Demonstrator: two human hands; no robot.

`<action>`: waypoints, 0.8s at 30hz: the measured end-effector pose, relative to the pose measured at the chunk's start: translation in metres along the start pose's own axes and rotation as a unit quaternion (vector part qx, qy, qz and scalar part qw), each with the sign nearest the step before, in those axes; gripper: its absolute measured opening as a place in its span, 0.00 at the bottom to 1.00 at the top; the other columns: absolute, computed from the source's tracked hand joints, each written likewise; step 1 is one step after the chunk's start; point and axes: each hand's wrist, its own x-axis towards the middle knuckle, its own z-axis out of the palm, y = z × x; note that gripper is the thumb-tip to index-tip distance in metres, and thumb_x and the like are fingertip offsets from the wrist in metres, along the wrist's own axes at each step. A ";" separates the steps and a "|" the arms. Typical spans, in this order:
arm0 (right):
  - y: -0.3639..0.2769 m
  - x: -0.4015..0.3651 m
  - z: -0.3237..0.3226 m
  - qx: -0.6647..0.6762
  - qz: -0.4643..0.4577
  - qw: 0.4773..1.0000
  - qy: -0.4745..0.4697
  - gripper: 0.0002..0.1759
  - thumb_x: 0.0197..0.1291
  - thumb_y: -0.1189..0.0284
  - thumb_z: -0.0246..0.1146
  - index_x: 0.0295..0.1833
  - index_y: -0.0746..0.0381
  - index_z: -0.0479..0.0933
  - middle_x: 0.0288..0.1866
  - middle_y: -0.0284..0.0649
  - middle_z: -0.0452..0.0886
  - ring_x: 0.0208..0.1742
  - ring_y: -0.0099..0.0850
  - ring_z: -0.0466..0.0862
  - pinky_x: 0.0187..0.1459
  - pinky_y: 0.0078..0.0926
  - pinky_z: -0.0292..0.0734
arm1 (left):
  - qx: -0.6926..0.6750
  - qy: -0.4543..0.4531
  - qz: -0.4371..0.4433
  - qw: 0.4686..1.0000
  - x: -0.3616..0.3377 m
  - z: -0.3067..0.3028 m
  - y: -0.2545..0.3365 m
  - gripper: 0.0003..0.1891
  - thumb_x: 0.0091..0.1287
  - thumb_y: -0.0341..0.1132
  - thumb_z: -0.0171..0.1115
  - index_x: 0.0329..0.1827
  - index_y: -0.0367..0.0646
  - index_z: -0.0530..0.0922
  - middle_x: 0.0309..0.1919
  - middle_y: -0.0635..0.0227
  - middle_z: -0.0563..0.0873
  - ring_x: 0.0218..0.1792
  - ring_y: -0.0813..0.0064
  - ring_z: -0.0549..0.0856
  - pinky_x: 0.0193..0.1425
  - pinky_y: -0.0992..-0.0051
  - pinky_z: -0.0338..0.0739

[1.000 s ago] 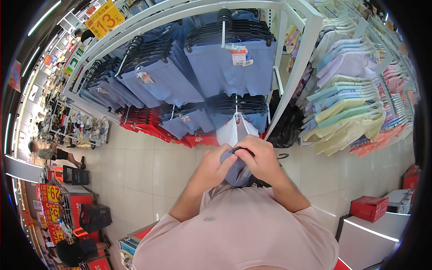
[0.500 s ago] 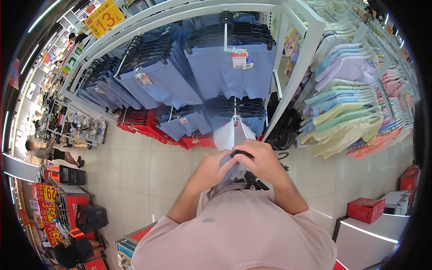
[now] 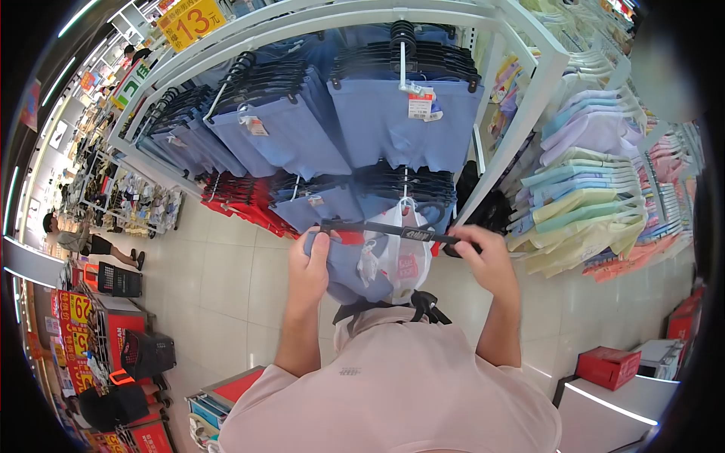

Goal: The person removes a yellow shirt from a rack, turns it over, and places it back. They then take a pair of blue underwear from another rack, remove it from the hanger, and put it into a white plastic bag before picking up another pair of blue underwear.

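Note:
A black clip hanger (image 3: 389,229) stretches level between my two hands, in front of the rack. My left hand (image 3: 310,272) is closed around its left end, with the thumb on top of the waistband of blue shorts (image 3: 340,268). The shorts hang below the bar on that side and carry a white tag (image 3: 368,264). At the other end, my right hand (image 3: 487,258) pinches the hanger's tip between thumb and fingers. Right behind the bar is a white bag with red print (image 3: 408,266), its top near a rack hook.
A white metal rack (image 3: 521,136) ahead holds rows of blue shorts (image 3: 279,136) and red garments (image 3: 238,202). Pastel shirts (image 3: 581,181) hang to the right. Shopping baskets (image 3: 119,279) and people stand at the left; a red box (image 3: 608,366) sits on a counter at right.
My hands were close together over a dark piece of the hanger; they have moved apart to its two ends. The hanger's full length and the shorts now show.

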 end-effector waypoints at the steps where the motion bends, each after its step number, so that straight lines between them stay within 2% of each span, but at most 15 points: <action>1: 0.000 0.001 0.001 -0.001 0.016 1.000 -0.016 0.12 0.61 0.71 0.67 0.45 0.69 0.82 0.34 0.44 0.86 0.35 0.33 0.84 0.41 0.28 0.76 | -0.004 0.005 0.004 1.000 0.001 -0.001 -0.001 0.15 0.78 0.39 0.55 0.44 0.34 0.82 0.36 0.72 0.84 0.39 0.83 0.79 0.46 0.79 0.73; 3: 0.001 0.002 0.002 -0.005 0.051 0.998 -0.046 0.10 0.61 0.72 0.66 0.40 0.70 0.83 0.29 0.43 0.85 0.30 0.33 0.83 0.37 0.28 0.75 | -0.040 0.021 -0.022 0.999 0.002 0.003 0.001 0.16 0.78 0.39 0.55 0.47 0.33 0.82 0.38 0.72 0.85 0.41 0.84 0.79 0.47 0.80 0.73; 6: -0.004 0.015 -0.010 0.000 0.062 0.998 0.026 0.10 0.62 0.73 0.65 0.35 0.71 0.82 0.25 0.44 0.82 0.27 0.32 0.80 0.34 0.28 0.73 | -0.057 0.048 -0.044 0.996 0.005 0.002 -0.006 0.17 0.78 0.40 0.56 0.52 0.31 0.82 0.40 0.71 0.85 0.41 0.84 0.80 0.48 0.80 0.73; 10: -0.003 0.054 -0.034 -0.092 -0.010 0.985 0.147 0.11 0.62 0.71 0.65 0.36 0.72 0.81 0.25 0.46 0.80 0.26 0.33 0.78 0.34 0.27 0.73 | -0.055 0.053 -0.041 0.996 0.004 -0.005 -0.006 0.18 0.78 0.42 0.56 0.54 0.32 0.82 0.36 0.72 0.83 0.36 0.84 0.78 0.43 0.82 0.72; 12: -0.004 0.081 -0.041 -0.118 -0.049 0.974 0.185 0.12 0.63 0.70 0.65 0.37 0.71 0.81 0.25 0.46 0.80 0.25 0.34 0.77 0.33 0.28 0.72 | -0.051 0.043 -0.048 0.997 0.002 -0.012 -0.007 0.17 0.78 0.39 0.55 0.53 0.31 0.82 0.40 0.68 0.85 0.40 0.83 0.80 0.47 0.81 0.74; 16: -0.030 0.130 -0.044 -0.140 -0.087 0.972 0.169 0.13 0.64 0.68 0.65 0.38 0.70 0.82 0.25 0.46 0.80 0.25 0.36 0.77 0.32 0.30 0.71 | -0.016 0.042 -0.056 0.997 -0.004 -0.012 -0.001 0.16 0.77 0.36 0.54 0.52 0.31 0.82 0.42 0.65 0.87 0.43 0.81 0.82 0.50 0.79 0.75; 21: -0.041 0.179 -0.036 -0.141 -0.151 0.966 0.153 0.14 0.65 0.66 0.65 0.39 0.69 0.83 0.24 0.46 0.79 0.25 0.36 0.77 0.32 0.31 0.71 | -0.021 0.045 -0.048 0.998 -0.009 -0.014 -0.005 0.15 0.76 0.35 0.55 0.52 0.31 0.83 0.41 0.65 0.87 0.42 0.78 0.83 0.50 0.77 0.76; 24: -0.036 0.200 -0.035 -0.141 -0.141 0.974 0.108 0.14 0.65 0.67 0.65 0.38 0.70 0.82 0.23 0.39 0.77 0.24 0.25 0.73 0.30 0.27 0.68 | -0.023 0.044 -0.055 0.997 -0.014 -0.015 -0.001 0.15 0.77 0.35 0.55 0.52 0.31 0.82 0.41 0.65 0.87 0.42 0.78 0.83 0.49 0.77 0.77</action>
